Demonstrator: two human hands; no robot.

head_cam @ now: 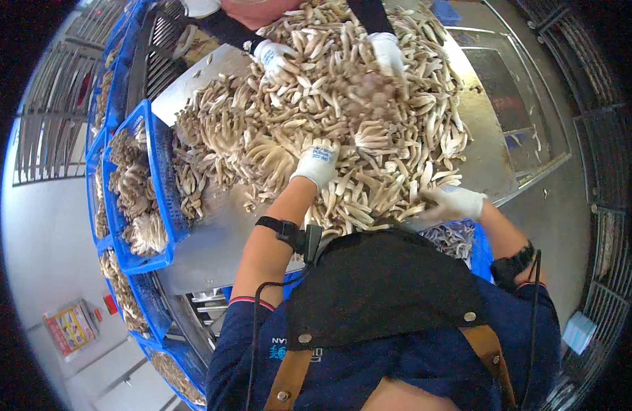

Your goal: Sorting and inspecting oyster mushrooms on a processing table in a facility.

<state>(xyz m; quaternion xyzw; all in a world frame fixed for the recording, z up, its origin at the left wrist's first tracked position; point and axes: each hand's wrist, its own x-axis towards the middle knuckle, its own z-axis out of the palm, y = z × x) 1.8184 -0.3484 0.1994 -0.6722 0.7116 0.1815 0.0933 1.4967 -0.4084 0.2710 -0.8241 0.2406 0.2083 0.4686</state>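
Note:
A big heap of pale brown, long-stemmed mushrooms (377, 190) is spread over a metal table (218, 246) before me. My left hand (317, 162), in a white knitted glove, rests in the near part of the heap with its fingers bent down among the stems. A fanned mushroom cluster (272, 159) lies just left of it; whether the fingers grip anything is hidden. My right hand (457, 202), gloved too, is at the heap's near right edge, its fingers blurred by motion. Close below it, a blue crate (480, 246) holds dark, thin scraps (452, 237), partly covered by my apron.
Across the table, a co-worker's two gloved hands (277, 61) are in the heap. A blue plastic basket (174, 205) of mushroom clusters (136, 190) stands at the table's left side. Beyond it runs a row of more filled blue baskets (164, 308). Metal racks (601, 154) line the right.

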